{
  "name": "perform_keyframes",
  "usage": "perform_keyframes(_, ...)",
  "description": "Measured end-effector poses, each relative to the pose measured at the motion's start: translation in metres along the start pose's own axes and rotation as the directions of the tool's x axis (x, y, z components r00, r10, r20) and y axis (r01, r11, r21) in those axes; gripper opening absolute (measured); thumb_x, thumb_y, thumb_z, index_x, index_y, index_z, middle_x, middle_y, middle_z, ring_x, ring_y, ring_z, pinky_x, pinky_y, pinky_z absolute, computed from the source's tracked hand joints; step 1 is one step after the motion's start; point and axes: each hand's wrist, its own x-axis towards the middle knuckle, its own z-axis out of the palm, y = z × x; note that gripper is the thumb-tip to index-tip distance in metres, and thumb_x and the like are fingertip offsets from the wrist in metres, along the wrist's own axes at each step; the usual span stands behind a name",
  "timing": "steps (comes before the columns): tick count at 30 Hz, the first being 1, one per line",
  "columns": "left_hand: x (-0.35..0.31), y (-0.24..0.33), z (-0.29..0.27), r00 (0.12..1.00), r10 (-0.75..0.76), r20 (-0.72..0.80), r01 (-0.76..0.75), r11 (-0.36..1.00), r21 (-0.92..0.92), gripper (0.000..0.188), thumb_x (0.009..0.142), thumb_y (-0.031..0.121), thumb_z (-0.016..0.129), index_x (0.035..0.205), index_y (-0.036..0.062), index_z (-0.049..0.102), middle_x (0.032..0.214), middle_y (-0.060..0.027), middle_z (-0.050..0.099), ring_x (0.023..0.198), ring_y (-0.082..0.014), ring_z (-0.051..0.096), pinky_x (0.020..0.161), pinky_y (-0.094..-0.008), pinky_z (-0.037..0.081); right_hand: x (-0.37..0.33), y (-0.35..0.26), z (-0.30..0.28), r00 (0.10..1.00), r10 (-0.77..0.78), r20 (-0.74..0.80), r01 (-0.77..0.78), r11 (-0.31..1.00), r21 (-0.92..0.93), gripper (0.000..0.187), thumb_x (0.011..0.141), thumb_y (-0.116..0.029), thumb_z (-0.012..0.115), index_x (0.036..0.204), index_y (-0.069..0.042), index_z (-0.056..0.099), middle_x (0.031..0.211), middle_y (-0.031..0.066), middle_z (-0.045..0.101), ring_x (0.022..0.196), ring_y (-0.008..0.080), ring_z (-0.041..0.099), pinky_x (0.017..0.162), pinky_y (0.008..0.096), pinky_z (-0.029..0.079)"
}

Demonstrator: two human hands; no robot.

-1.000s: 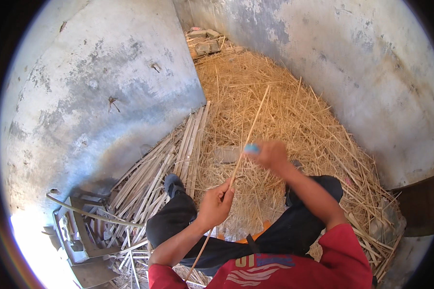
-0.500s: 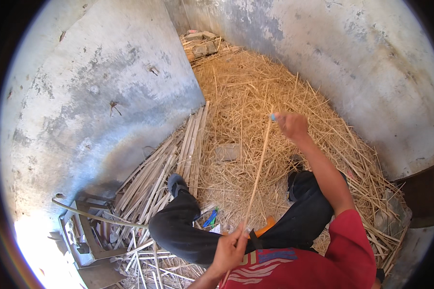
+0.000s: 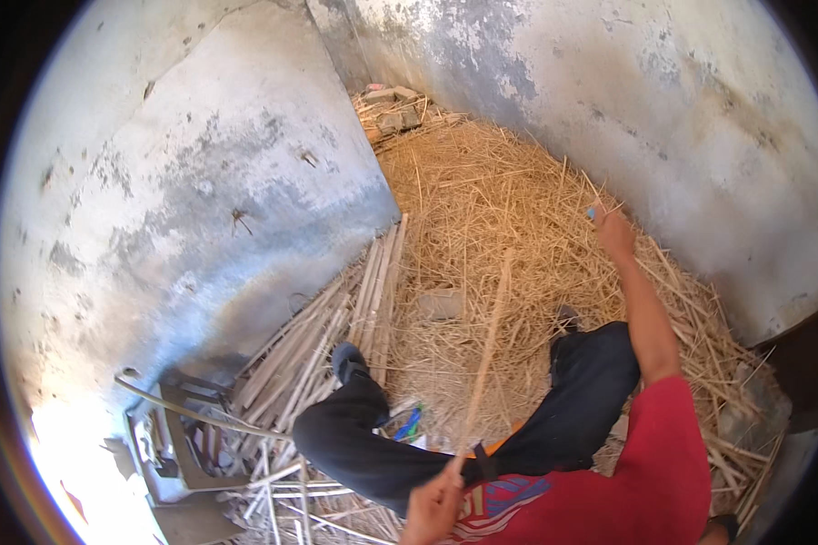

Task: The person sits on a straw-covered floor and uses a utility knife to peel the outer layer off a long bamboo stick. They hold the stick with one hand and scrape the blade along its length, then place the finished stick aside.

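Note:
My left hand (image 3: 434,505), low in the middle by my waist, is closed round the near end of a long, thin bamboo strip (image 3: 490,350). The strip slants up and away between my legs, and its far end stands free above the shavings. Out to the far right, my right arm is stretched forward and my right hand (image 3: 614,232) is closed, apart from the strip. A small light-blue thing (image 3: 592,213) shows at its fingertips; whether it is a tool or a finger wrap I cannot make out.
Pale shavings (image 3: 482,191) cover the floor up to the walls. Split bamboo strips (image 3: 373,291) lie in a bundle at left. Nearby are a brick (image 3: 440,304), a blue object (image 3: 409,424), an orange item (image 3: 504,440) and a grey frame (image 3: 186,445). Broken bricks (image 3: 395,113) sit in the far corner.
My right hand has moved right, away from the far end of the bamboo strip. The left hand keeps its hold. The whole view has shifted slightly.

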Motion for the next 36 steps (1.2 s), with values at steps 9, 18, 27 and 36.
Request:
perform_keyframes(9,0.026,0.001,0.011,0.99,-0.107,0.09,0.122,0.977,-0.176,0.037,0.1,0.011,0.046,0.136,0.0008,0.049,0.058,0.0057,0.044,0.049,-0.001,0.04,0.045,-0.0188,0.034,-0.097,-0.094,-0.009,0.871,-0.432,0.234,0.198,0.745,0.637,0.038,0.09,-0.046,0.06,0.083,-0.009,0.058,0.061,0.0013,0.049,0.056,0.0119,0.048,0.054,0.0323,0.041)
perform_keyframes(18,0.062,-0.013,0.012,0.96,-0.186,0.207,0.253,0.894,-0.37,0.035,0.101,0.023,0.048,0.128,0.0026,0.056,0.06,0.0041,0.047,0.047,-0.0027,0.04,0.044,-0.0174,0.032,-0.121,-0.109,0.006,0.827,-0.422,0.372,-0.23,0.35,0.908,0.027,0.085,-0.029,0.073,0.082,-0.011,0.053,0.051,-0.0045,0.04,0.038,0.0057,0.032,0.039,0.0237,0.027)
perform_keyframes(27,0.108,-0.006,0.002,0.986,-0.166,0.024,0.148,0.794,-0.59,0.034,0.101,0.023,0.047,0.123,-0.002,0.054,0.058,0.0044,0.043,0.044,-0.0035,0.035,0.044,-0.0189,0.03,-0.176,-0.132,-0.003,0.729,-0.634,0.26,0.562,0.77,0.302,0.073,0.082,-0.076,0.042,0.072,-0.007,0.063,0.061,0.0088,0.058,0.059,0.0254,0.06,0.054,0.0414,0.044)
perform_keyframes(36,0.148,0.021,-0.004,0.997,-0.053,0.061,0.081,0.701,-0.709,0.032,0.099,0.017,0.046,0.122,-0.005,0.05,0.063,0.001,0.046,0.044,-0.0042,0.035,0.045,-0.0205,0.03,-0.225,-0.136,0.022,0.538,-0.842,0.029,0.794,0.518,0.318,0.066,0.079,-0.073,0.051,0.059,-0.01,0.056,0.051,0.0097,0.053,0.047,0.0309,0.056,0.044,0.0407,0.04)
